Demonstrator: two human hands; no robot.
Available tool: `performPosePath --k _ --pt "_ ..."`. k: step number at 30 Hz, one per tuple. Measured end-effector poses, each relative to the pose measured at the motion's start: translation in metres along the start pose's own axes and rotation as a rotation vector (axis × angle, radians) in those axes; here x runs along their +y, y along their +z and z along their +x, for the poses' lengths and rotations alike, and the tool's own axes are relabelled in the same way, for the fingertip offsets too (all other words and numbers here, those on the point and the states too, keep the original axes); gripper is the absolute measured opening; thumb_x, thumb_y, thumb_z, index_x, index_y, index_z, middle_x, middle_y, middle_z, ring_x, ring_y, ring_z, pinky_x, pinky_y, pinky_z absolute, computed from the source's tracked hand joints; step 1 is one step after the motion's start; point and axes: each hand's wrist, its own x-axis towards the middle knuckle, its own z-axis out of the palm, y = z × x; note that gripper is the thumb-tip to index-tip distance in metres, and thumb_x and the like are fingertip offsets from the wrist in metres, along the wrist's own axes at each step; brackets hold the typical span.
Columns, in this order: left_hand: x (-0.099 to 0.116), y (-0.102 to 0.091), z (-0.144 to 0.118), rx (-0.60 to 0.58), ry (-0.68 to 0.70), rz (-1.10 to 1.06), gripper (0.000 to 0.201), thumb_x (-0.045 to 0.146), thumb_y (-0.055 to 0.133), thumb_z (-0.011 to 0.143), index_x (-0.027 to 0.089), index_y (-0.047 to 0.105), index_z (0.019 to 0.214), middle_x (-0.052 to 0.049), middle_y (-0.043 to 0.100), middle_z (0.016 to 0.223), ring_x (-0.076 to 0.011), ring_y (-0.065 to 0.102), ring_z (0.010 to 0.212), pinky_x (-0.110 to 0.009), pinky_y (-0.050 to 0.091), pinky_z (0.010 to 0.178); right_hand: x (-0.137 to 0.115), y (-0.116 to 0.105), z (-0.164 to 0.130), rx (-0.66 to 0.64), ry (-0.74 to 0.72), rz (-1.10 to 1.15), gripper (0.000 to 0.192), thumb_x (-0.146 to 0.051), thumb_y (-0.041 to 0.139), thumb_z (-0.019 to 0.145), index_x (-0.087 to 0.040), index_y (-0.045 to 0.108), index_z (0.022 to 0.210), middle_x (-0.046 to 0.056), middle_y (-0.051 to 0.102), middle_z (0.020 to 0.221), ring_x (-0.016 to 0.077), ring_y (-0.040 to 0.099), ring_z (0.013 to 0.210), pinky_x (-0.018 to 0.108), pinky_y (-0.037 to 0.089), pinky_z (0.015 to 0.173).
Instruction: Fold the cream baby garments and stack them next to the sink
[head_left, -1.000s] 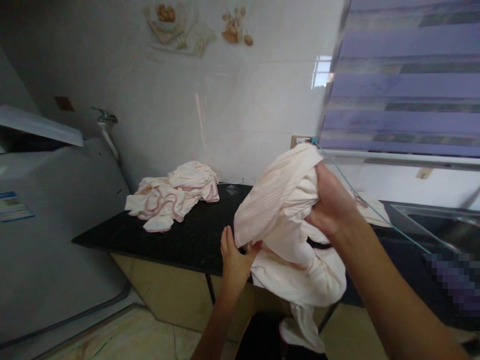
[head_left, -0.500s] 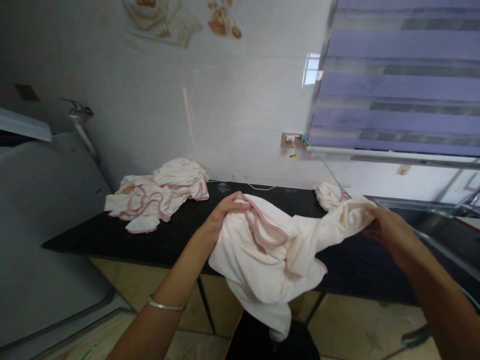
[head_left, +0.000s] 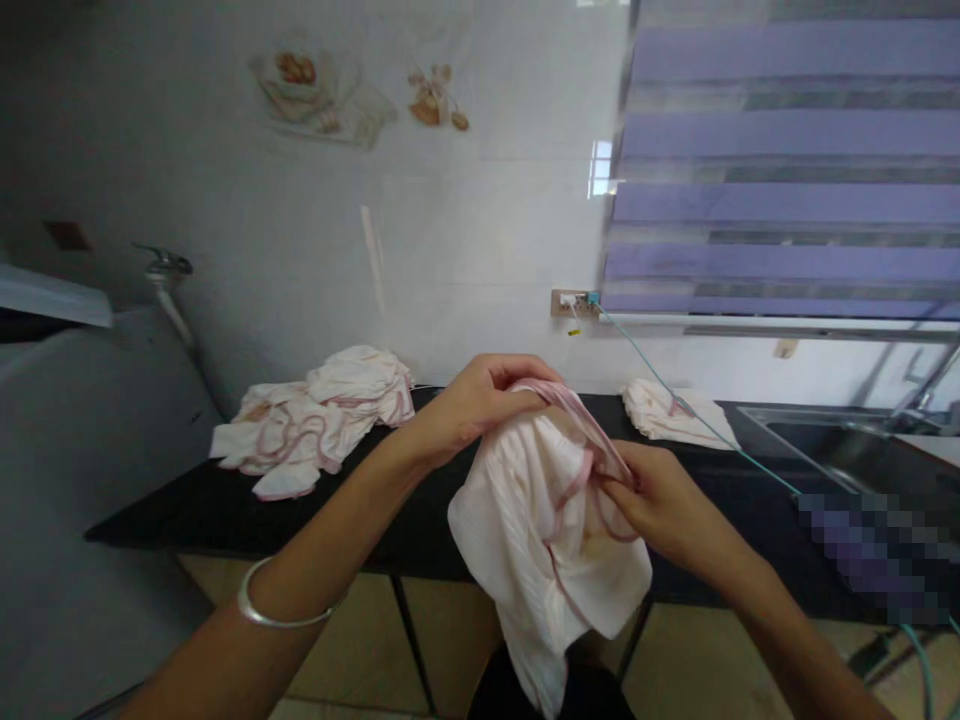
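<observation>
A cream garment with pink trim (head_left: 517,520) hangs from both hands in front of the dark counter. Its lower end dangles past the counter's front edge. My left hand (head_left: 495,395) pinches the pink-edged border at the top. On the right side of the same border, my right hand (head_left: 652,495) grips the cloth, fingers closed and partly hidden in the folds. A heap of similar cream and pink cloth (head_left: 322,420) lies on the counter to the left. Farther back on the right is a folded cream piece (head_left: 671,412).
The black counter (head_left: 360,520) runs along a tiled wall. At right are a sink (head_left: 847,450) and a blurred-out object (head_left: 870,555). A green cord (head_left: 645,355) runs from the wall socket (head_left: 574,302) across the folded piece. A grey appliance (head_left: 90,480) stands at left.
My right hand has let the sleeve-like end drop and moved left to grip the pink-trimmed border. My left hand has shifted right and slightly up. The folded piece behind is now uncovered.
</observation>
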Motion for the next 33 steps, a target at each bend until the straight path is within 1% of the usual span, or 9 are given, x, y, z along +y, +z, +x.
performPosePath --k 6,9,13,16,18,23,26,28,33 --pt "-0.006 -0.033 -0.006 0.256 0.023 0.567 0.035 0.048 0.067 0.084 0.016 0.078 0.087 -0.001 0.069 0.075 -0.0168 0.06 0.073 -0.024 0.042 0.064 -0.005 -0.054 -0.007 0.312 -0.005 0.036 0.021 -0.027 0.054 0.094 -0.022 0.069 0.108 0.0 0.07 0.091 0.0163 0.062 0.082 0.025 0.044 0.069" --pt "-0.011 -0.04 -0.012 0.261 -0.087 0.69 0.043 0.056 0.067 0.082 0.015 0.077 0.071 0.002 0.057 0.057 -0.0142 0.049 0.058 -0.023 0.032 0.052 -0.019 -0.069 -0.009 0.36 -0.033 0.026 0.023 -0.035 0.05 0.098 -0.023 0.069 0.103 -0.002 0.066 0.079 0.0155 0.059 0.073 0.025 0.042 0.062" --pt "-0.005 -0.049 -0.024 0.134 -0.17 0.587 0.04 0.053 0.072 0.077 0.015 0.072 0.064 0.003 0.051 0.054 -0.0118 0.043 0.053 -0.022 0.028 0.049 -0.031 -0.077 -0.015 0.212 -0.097 -0.108 0.026 -0.046 0.062 0.092 -0.022 0.069 0.099 0.0 0.067 0.079 0.0168 0.061 0.071 0.025 0.045 0.062" --pt "0.003 -0.062 -0.033 0.051 -0.122 0.502 0.038 0.05 0.076 0.075 0.016 0.065 0.06 0.003 0.05 0.057 -0.0106 0.043 0.055 -0.021 0.029 0.05 -0.027 -0.084 -0.017 0.034 -0.154 -0.223 0.048 -0.049 0.079 0.078 -0.023 0.068 0.117 0.004 0.073 0.098 0.0216 0.067 0.084 0.028 0.053 0.069" --pt "0.007 -0.071 -0.039 0.012 -0.108 0.474 0.039 0.049 0.078 0.073 0.017 0.062 0.058 0.003 0.047 0.057 -0.0103 0.042 0.055 -0.021 0.027 0.049 -0.022 -0.092 -0.018 -0.041 -0.174 -0.245 0.057 -0.05 0.079 0.078 -0.024 0.065 0.127 0.007 0.073 0.112 0.0256 0.068 0.096 0.032 0.057 0.079" --pt "0.019 -0.082 -0.047 -0.088 -0.222 0.433 0.047 0.06 0.07 0.081 0.019 0.063 0.059 0.001 0.048 0.057 -0.0114 0.038 0.051 -0.024 0.025 0.048 -0.023 -0.105 -0.027 -0.037 -0.187 -0.357 0.094 -0.049 0.082 0.075 -0.032 0.039 0.157 0.008 0.061 0.142 0.0326 0.066 0.116 0.041 0.058 0.094" --pt "0.032 -0.079 -0.046 0.002 -0.197 0.589 0.053 0.063 0.067 0.082 0.019 0.057 0.055 0.001 0.043 0.054 -0.0115 0.035 0.05 -0.026 0.021 0.049 -0.034 -0.106 -0.031 -0.027 -0.191 -0.521 0.104 -0.043 0.083 0.073 -0.037 0.031 0.162 0.01 0.058 0.144 0.0325 0.071 0.103 0.041 0.06 0.086" --pt "0.042 -0.074 -0.045 0.117 -0.11 0.731 0.053 0.06 0.074 0.078 0.019 0.052 0.053 0.002 0.04 0.053 -0.0117 0.034 0.052 -0.026 0.018 0.05 -0.043 -0.11 -0.031 -0.032 -0.201 -0.569 0.092 -0.037 0.078 0.078 -0.037 0.037 0.16 0.01 0.061 0.14 0.0301 0.072 0.098 0.04 0.06 0.084" --pt "0.071 -0.067 -0.037 0.419 0.051 0.835 0.051 0.062 0.077 0.076 0.019 0.052 0.062 0.001 0.048 0.058 -0.0137 0.039 0.06 -0.027 0.019 0.053 -0.07 -0.143 -0.026 0.007 -0.34 -0.433 0.056 -0.037 0.066 0.089 -0.031 0.055 0.144 0.005 0.065 0.136 0.0269 0.066 0.115 0.036 0.054 0.096"
